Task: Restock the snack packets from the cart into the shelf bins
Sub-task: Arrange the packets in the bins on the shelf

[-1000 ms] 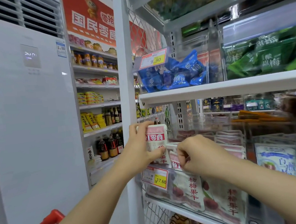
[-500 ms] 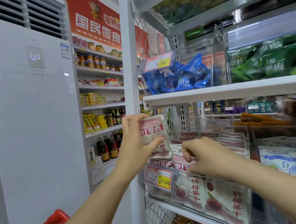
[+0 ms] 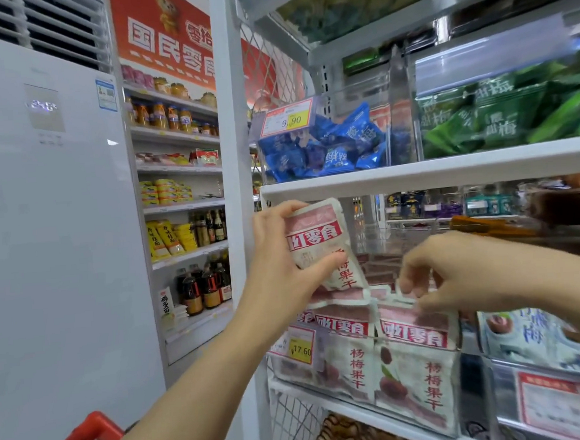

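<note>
now | left hand point(image 3: 278, 267) grips packet point(image 3: 319, 238), lifted higher | right hand point(image 3: 463, 269) on bin packets point(image 3: 411, 336), grasp unclear

bare left hand point(image 3: 276, 269), bare right hand point(image 3: 463, 269)

This is a snack shop: white shelves point(image 3: 433, 172) carry clear bins point(image 3: 355, 91) of packets point(image 3: 365, 132) with yellow price tags point(image 3: 286, 120), bottled sauces point(image 3: 200, 288) stand on farther shelves point(image 3: 184, 254), and a red cart handle point(image 3: 87, 436) shows below.
</note>
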A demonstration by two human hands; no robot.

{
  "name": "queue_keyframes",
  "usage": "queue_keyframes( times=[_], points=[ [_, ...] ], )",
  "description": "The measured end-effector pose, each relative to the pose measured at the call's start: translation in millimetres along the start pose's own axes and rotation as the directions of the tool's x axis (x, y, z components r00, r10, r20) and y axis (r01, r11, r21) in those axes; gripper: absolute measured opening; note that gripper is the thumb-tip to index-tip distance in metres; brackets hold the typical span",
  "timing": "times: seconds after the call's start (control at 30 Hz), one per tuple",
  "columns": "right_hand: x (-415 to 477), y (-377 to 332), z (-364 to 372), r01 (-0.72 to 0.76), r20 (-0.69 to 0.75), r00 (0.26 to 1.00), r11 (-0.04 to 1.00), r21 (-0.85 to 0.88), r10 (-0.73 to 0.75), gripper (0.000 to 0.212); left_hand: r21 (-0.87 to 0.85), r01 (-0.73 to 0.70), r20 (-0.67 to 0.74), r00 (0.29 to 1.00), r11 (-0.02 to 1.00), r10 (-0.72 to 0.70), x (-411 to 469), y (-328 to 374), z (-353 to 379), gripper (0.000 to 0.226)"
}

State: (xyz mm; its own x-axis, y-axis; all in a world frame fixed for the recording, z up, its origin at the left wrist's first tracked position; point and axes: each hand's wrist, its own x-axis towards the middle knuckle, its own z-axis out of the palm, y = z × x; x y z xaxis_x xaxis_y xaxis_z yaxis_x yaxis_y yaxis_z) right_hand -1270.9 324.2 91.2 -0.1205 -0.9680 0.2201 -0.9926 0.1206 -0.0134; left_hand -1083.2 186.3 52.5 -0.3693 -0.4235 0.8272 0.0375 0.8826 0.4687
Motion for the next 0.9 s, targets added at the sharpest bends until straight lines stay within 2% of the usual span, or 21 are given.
queue_keyframes(
  times=[0.1,0.17,0.23,0.33,0.4,0.47,0.57,0.63,0.73,0.8,0.9],
  points=[
    [-4.4,11.4,0.9,-0.022,-0.011,1.000,0.999,0.041,0.023,0.036,-0.052,0.047,0.071,0.997,0.998,-0.044,1.2,5.7,20.7,0.065],
    [-5.7,13.4,1.4,-0.008,-0.021,1.000,0.984,0.177,0.011,0.055,-0.047,0.054,0.103,0.994,0.997,-0.049,1.2,6.6,33.7,0.066],
    [-5.9,12.9,3.2,0.036,-0.081,0.997,0.945,0.324,-0.010,0.061,-0.045,0.084,0.147,0.986,0.995,-0.077,-1.7,7.2,45.3,0.067],
    [-5.0,8.7,8.9,0.084,-0.189,0.982,0.932,0.354,-0.016,0.046,-0.041,0.144,0.250,0.960,0.989,-0.129,-11.0,7.5,62.4,0.067],
    [-5.8,6.8,11.6,0.072,-0.213,0.977,0.933,0.352,0.005,0.038,0.007,0.135,0.308,0.942,0.991,-0.130,-15.2,8.9,69.1,0.067],
    [-6.1,8.6,13.9,0.063,-0.235,0.972,0.927,0.369,0.027,0.041,0.056,0.124,0.364,0.922,0.991,-0.135,-12.7,12.2,66.4,0.066],
    [-4.8,11.3,14.5,0.070,-0.266,0.964,0.930,0.360,0.030,0.040,0.201,0.082,0.498,0.850,0.976,-0.174,-2.4,16.4,49.1,0.064],
    [-3.8,9.5,13.8,0.077,-0.246,0.969,0.952,0.297,-0.001,0.030,0.204,0.131,0.544,0.809,0.970,-0.223,1.8,17.4,37.5,0.054],
    [-2.2,6.7,10.2,0.034,-0.168,0.986,0.972,0.233,0.005,0.020,0.120,0.242,0.553,0.789,0.963,-0.267,1.8,15.2,32.0,0.043],
    [-2.9,6.7,7.6,-0.010,-0.092,0.995,0.978,0.210,0.030,0.020,0.153,0.224,0.569,0.777,0.963,-0.271,2.3,12.9,36.4,0.042],
    [-4.7,6.1,4.4,-0.017,-0.043,0.999,0.996,0.087,0.021,0.022,0.227,0.153,0.603,0.753,0.962,-0.262,5.3,13.1,45.0,0.042]
  ],
)
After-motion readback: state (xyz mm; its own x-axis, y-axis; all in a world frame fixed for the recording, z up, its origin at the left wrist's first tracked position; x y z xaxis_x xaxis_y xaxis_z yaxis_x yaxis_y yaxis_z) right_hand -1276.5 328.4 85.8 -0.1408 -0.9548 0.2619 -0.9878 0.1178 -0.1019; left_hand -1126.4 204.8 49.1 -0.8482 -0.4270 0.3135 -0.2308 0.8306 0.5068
